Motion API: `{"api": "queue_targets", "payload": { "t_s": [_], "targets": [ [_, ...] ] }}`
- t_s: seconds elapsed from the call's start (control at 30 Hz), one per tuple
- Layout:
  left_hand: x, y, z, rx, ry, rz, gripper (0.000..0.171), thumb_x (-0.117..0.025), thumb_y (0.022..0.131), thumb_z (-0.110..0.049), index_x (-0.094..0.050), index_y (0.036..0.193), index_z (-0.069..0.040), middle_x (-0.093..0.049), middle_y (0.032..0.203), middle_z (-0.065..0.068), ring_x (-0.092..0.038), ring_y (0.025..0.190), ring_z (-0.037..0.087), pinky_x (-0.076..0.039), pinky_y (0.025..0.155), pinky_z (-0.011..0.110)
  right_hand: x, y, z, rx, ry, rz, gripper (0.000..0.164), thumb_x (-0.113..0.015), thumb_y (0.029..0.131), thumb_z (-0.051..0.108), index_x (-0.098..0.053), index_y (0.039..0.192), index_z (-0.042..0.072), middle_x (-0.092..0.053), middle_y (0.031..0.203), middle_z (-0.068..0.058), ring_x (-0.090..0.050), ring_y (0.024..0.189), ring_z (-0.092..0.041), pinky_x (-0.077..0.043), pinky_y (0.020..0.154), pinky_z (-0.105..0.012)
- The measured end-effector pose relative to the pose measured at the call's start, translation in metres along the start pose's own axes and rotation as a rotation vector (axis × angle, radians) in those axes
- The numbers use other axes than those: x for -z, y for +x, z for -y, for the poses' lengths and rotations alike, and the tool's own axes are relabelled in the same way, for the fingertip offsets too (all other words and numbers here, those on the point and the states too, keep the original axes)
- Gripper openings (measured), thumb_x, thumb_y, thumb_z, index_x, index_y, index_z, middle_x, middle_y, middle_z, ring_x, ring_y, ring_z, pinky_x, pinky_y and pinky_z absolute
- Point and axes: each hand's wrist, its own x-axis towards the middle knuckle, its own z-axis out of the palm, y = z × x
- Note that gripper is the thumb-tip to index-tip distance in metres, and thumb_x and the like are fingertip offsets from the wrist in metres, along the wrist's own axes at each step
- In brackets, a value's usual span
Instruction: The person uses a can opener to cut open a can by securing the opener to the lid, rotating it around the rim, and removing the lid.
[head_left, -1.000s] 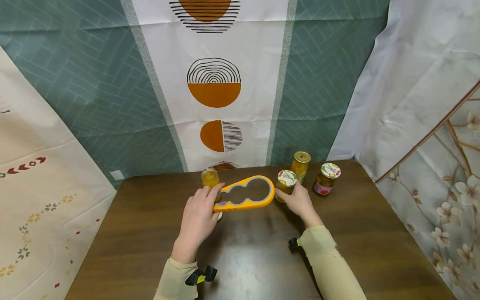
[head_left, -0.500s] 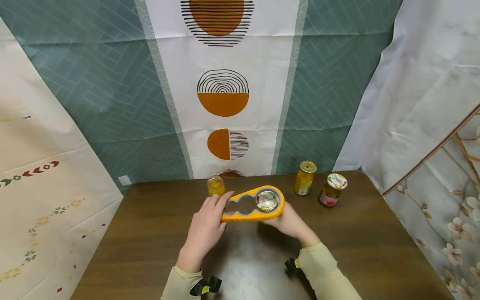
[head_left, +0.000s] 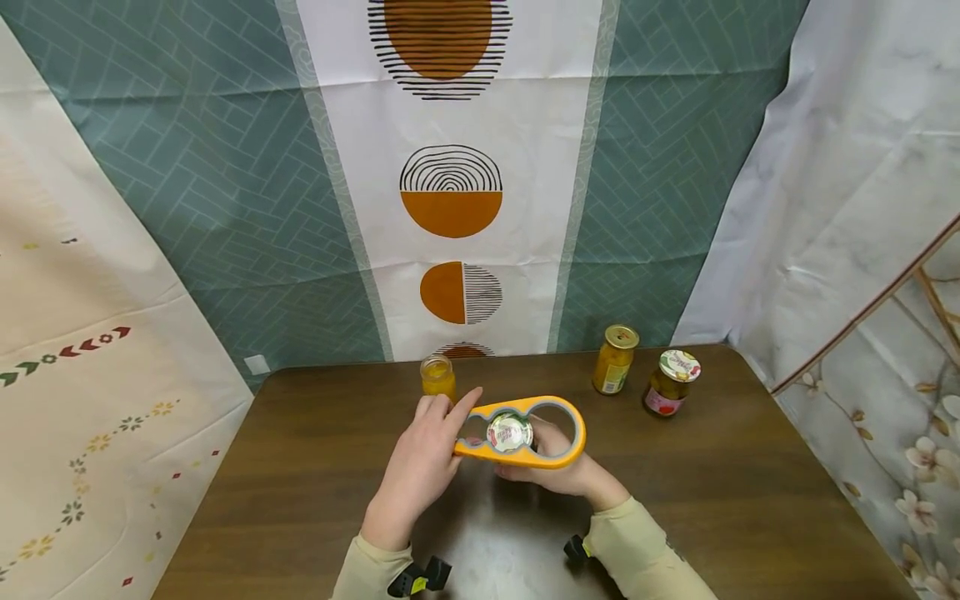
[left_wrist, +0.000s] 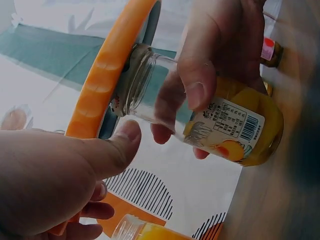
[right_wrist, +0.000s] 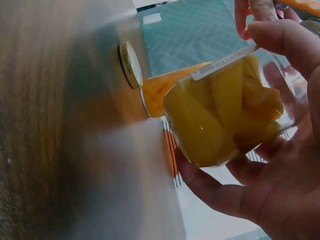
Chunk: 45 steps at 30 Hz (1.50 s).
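My left hand (head_left: 416, 462) grips the narrow end of an orange jar opener (head_left: 581, 433) with a grey scalloped inner edge. The right hand (head_left: 573, 475) holds a glass jar (left_wrist: 272, 117) of yellow fruit pieces, its fingers and thumb curled round the labelled side. That jar's white patterned lid (head_left: 510, 432) sits inside the middle hollow of the opener; the wide hollow is to its right. In the left wrist view, the opener (left_wrist: 97, 82) surrounds the lid and the jar is tilted. The right wrist view shows the fruit (right_wrist: 225, 107) through the glass.
Behind my left hand stands a lidless jar (head_left: 438, 380) with yellow contents. A loose lid (right_wrist: 131, 65) lies near it on the brown table (head_left: 300, 467). Two capped jars, one gold-lidded (head_left: 615, 362) and one with a pink label (head_left: 670, 387), stand at the back right.
My right hand has brought the jar from the back right to beneath the opener. Its lid went into the wide hollow, then shifted left into the middle one.
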Motion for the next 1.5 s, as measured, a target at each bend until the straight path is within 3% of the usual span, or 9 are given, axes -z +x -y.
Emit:
{"api": "queue_targets", "payload": {
  "t_s": [0.13, 0.23, 0.37, 0.5, 0.6, 0.77, 1.0, 1.17, 1.5],
  "targets": [
    [-0.001, 0.0, 0.001, -0.008, -0.008, 0.005, 0.095, -0.088, 0.078, 0.004, -0.051, 0.161, -0.022, -0.051, 0.101, 0.005, -0.051, 0.115, 0.03, -0.054, 0.066, 0.029, 0.001, 0.0, -0.001, -0.004, -0.008, 0.023, 0.054, -0.085, 0.094, 0.023, -0.062, 0.14, 0.008, -0.07, 0.13, -0.001, -0.067, 0.115, -0.015, -0.053, 0.101, -0.038],
    [-0.001, 0.0, 0.002, -0.014, -0.003, 0.004, 0.1, -0.089, 0.074, 0.004, -0.05, 0.162, -0.023, -0.05, 0.098, 0.006, -0.051, 0.11, 0.03, -0.055, 0.099, 0.038, 0.002, 0.0, 0.0, 0.013, -0.026, 0.046, 0.051, -0.084, 0.094, 0.02, -0.064, 0.139, 0.008, -0.071, 0.127, 0.0, -0.067, 0.111, -0.013, -0.054, 0.098, -0.036],
    [-0.001, -0.001, 0.003, -0.012, 0.024, 0.027, 0.105, -0.091, 0.069, 0.002, -0.05, 0.162, -0.023, -0.05, 0.093, 0.006, -0.052, 0.105, 0.032, -0.025, 0.123, 0.066, 0.003, 0.0, 0.0, 0.026, -0.044, 0.073, 0.05, -0.084, 0.093, 0.02, -0.066, 0.138, 0.008, -0.073, 0.124, 0.0, -0.068, 0.105, -0.011, -0.056, 0.094, -0.034],
    [0.0, 0.0, 0.0, 0.003, 0.055, 0.056, 0.103, -0.093, 0.075, -0.002, -0.048, 0.163, -0.028, -0.048, 0.098, 0.007, -0.05, 0.098, 0.029, -0.051, 0.098, 0.049, 0.004, -0.002, -0.003, -0.036, -0.015, 0.064, 0.052, -0.086, 0.092, 0.024, -0.066, 0.138, 0.009, -0.073, 0.125, 0.001, -0.067, 0.11, -0.012, -0.054, 0.098, -0.035],
    [-0.001, 0.001, -0.003, -0.005, 0.064, 0.044, 0.095, -0.087, 0.083, 0.001, -0.049, 0.162, -0.035, -0.049, 0.103, 0.006, -0.048, 0.087, 0.023, -0.046, 0.066, 0.033, 0.005, -0.003, -0.005, -0.088, 0.035, 0.053, 0.056, -0.087, 0.092, 0.023, -0.063, 0.141, 0.01, -0.07, 0.13, 0.002, -0.066, 0.118, -0.015, -0.052, 0.104, -0.035],
    [-0.002, -0.001, -0.007, -0.068, 0.1, 0.013, 0.103, -0.078, 0.083, 0.013, -0.044, 0.164, -0.041, -0.056, 0.115, 0.008, -0.056, 0.091, 0.022, -0.046, 0.053, 0.03, 0.007, -0.004, -0.003, -0.108, 0.1, 0.041, 0.061, -0.087, 0.091, 0.018, -0.059, 0.145, 0.009, -0.068, 0.135, 0.001, -0.065, 0.122, -0.017, -0.051, 0.105, -0.034],
    [-0.006, -0.001, -0.008, -0.116, 0.037, 0.017, 0.119, -0.079, 0.074, 0.023, -0.036, 0.168, -0.034, -0.058, 0.131, 0.012, -0.055, 0.126, 0.032, -0.056, 0.06, 0.03, 0.014, -0.003, -0.003, -0.084, 0.038, 0.014, 0.054, -0.088, 0.089, 0.018, -0.065, 0.137, 0.006, -0.071, 0.127, 0.0, -0.066, 0.115, -0.017, -0.052, 0.103, -0.036],
    [-0.009, 0.001, -0.01, -0.126, -0.021, 0.028, 0.122, -0.073, 0.071, 0.03, -0.035, 0.169, -0.032, -0.048, 0.156, 0.016, -0.028, 0.159, 0.038, -0.063, 0.078, 0.036, 0.018, -0.002, -0.001, -0.112, 0.022, 0.017, 0.054, -0.088, 0.089, 0.02, -0.066, 0.137, 0.008, -0.071, 0.127, 0.001, -0.066, 0.115, -0.018, -0.051, 0.104, -0.038],
    [-0.012, 0.001, -0.018, -0.105, -0.077, 0.012, 0.123, -0.066, 0.069, 0.035, -0.035, 0.169, -0.03, -0.013, 0.179, 0.01, -0.004, 0.164, 0.038, -0.062, 0.088, 0.045, 0.021, -0.007, 0.005, -0.124, 0.018, -0.007, 0.057, -0.087, 0.089, 0.015, -0.064, 0.14, 0.007, -0.07, 0.132, -0.001, -0.065, 0.122, -0.02, -0.049, 0.108, -0.04]
  ]
}}
